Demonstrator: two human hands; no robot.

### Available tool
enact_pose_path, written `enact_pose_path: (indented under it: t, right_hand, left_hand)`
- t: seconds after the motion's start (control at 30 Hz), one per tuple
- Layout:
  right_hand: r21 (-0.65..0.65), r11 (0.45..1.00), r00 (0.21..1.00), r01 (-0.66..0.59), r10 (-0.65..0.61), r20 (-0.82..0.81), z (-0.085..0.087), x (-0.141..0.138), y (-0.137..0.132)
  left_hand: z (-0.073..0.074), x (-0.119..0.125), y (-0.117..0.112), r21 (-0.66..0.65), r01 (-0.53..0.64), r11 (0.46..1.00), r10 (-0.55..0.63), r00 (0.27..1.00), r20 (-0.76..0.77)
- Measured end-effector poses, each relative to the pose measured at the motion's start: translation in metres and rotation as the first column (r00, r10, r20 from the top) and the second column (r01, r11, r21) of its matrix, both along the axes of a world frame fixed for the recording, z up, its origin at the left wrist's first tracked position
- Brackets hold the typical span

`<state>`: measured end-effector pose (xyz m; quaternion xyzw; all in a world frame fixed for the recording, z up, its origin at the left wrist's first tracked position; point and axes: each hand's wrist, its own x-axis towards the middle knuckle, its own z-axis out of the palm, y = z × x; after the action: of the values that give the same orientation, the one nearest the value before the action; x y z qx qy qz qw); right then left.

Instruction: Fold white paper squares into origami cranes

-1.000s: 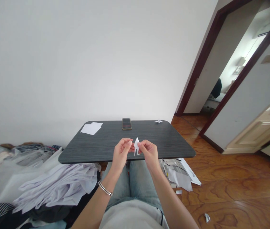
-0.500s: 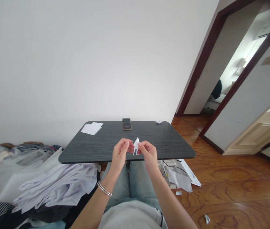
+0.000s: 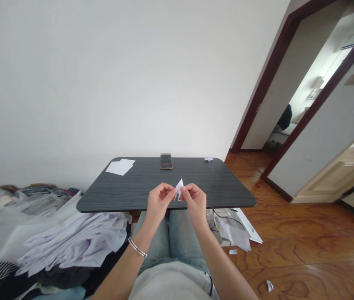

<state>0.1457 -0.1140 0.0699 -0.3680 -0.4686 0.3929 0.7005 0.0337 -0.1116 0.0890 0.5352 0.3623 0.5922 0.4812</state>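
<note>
The table (image 3: 114, 193) looks matt and grained from where I stand, the folded piece (image 3: 179, 184) smooth paper, the bangle (image 3: 137, 247) glossy metal, the jeans (image 3: 159, 239) worn denim, the clothes (image 3: 79, 241) crumpled cloth, the wall (image 3: 133, 83) matt, the floor (image 3: 295, 233) shiny wood

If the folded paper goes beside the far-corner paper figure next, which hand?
Likely the right hand: it pinches the folded paper and is nearer the paper figure; the left hand also pinches it, but farther away.

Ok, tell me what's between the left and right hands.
In the head view, a folded white paper is between the left hand and right hand.
</note>
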Motion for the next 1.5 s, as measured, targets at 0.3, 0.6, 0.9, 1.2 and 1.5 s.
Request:
enact_pose_path:
  t: [0.3,0.6,0.9,1.2,1.5]
  right_hand:
    - [0.030,0.999,0.999,0.031,-0.032,0.039,-0.002,-0.001,0.000]
    - [0.031,0.999,0.999,0.033,-0.034,0.030,-0.005,-0.006,-0.001]
    - [0.034,0.999,1.000,0.021,-0.021,0.004,-0.005,-0.006,0.000]
    - [0.033,0.999,0.999,0.040,-0.040,0.008,-0.004,-0.011,-0.003]
    - [-0.027,0.998,0.995,-0.052,0.049,-0.086,-0.004,-0.007,0.000]
  left_hand:
    - [0.000,-0.002,0.002,0.019,-0.003,1.000,0.004,0.999,-0.040]
    - [-0.005,0.001,0.003,0.025,-0.041,0.999,0.041,0.999,-0.016]
    - [-0.010,0.003,0.003,-0.059,-0.004,0.998,0.012,0.991,0.131]
    - [-0.007,0.006,0.003,-0.055,-0.030,0.998,0.040,0.980,0.193]
    - [-0.005,0.003,0.004,-0.015,-0.021,1.000,0.022,0.995,0.100]
